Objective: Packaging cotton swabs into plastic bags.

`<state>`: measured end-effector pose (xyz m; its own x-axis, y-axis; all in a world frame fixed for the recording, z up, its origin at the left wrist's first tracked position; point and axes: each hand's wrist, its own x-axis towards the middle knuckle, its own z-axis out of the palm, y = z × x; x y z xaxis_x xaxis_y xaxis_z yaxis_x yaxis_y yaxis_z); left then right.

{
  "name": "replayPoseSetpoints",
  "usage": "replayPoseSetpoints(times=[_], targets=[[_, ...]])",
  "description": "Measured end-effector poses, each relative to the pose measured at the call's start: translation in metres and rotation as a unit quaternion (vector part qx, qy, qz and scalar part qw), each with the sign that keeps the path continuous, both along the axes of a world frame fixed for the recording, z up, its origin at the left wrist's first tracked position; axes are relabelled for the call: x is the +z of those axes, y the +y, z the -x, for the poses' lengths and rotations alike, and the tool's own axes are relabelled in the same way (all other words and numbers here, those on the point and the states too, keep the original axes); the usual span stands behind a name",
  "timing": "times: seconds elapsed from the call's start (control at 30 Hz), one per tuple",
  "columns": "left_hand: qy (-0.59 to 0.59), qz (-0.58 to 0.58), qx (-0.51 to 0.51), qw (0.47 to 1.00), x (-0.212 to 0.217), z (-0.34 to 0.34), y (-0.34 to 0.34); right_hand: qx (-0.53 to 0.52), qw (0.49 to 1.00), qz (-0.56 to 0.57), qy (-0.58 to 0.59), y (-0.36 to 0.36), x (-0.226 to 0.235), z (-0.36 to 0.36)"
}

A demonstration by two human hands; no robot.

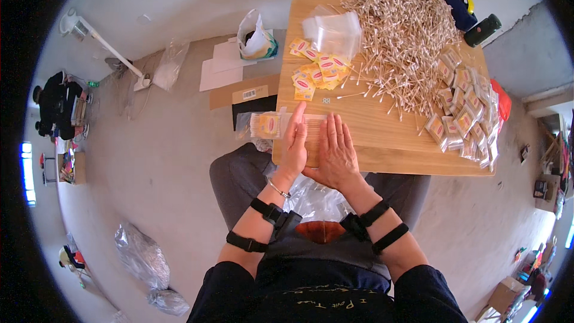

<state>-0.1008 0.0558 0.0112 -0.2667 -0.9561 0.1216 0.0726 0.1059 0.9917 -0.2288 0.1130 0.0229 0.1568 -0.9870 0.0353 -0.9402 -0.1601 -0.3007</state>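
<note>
**Hands press a bundle of swabs at the table's edge**

A seated person squares up a small bundle of cotton swabs (312,137) at the near edge of a wooden table (382,143). The left hand (294,143) stands on edge against the bundle's left side, fingers straight; the right hand (336,149) lies flat on top of it, grip open, closed on nothing. A filled packet with a yellow label (267,124) rests just left of the hands. Farther back sprawl a big heap of loose swabs (400,30), yellow labels (314,69), clear bags (335,33), and finished packets (463,110) along the right edge.
</note>
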Motion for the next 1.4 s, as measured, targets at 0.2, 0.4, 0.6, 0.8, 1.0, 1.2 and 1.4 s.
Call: replayPoseSetpoints(times=[0.2, 0.4, 0.6, 0.8, 1.0, 1.2, 1.4], targets=[[0.312, -0.207, -0.013, 0.927, 0.003, -0.001, -0.003, -0.012, 1.0, -0.004, -0.006, -0.003, 0.0, -0.006], [0.009, -0.026, -0.035, 0.999, 0.01, -0.002, -0.011, -0.018, 1.0, 0.02, -0.014, -0.003, -0.004, -0.005], [-0.043, 0.003, -0.076, 0.996, 0.006, -0.008, -0.02, -0.03, 0.999, 0.021, -0.035, -0.002, -0.002, -0.009], [0.002, -0.01, -0.094, 0.996, 0.008, -0.005, -0.015, -0.055, 0.997, 0.013, -0.046, -0.004, -0.008, -0.015], [0.038, -0.017, -0.088, 0.995, 0.005, -0.005, -0.018, -0.059, 0.998, 0.008, -0.031, -0.007, -0.003, -0.022], [-0.002, -0.035, -0.028, 0.999, 0.003, -0.007, -0.009, -0.05, 0.998, -0.008, -0.041, -0.002, -0.005, -0.026], [0.031, -0.036, -0.072, 0.996, -0.001, -0.011, -0.015, -0.086, 0.996, -0.003, -0.031, -0.008, -0.002, -0.034]])
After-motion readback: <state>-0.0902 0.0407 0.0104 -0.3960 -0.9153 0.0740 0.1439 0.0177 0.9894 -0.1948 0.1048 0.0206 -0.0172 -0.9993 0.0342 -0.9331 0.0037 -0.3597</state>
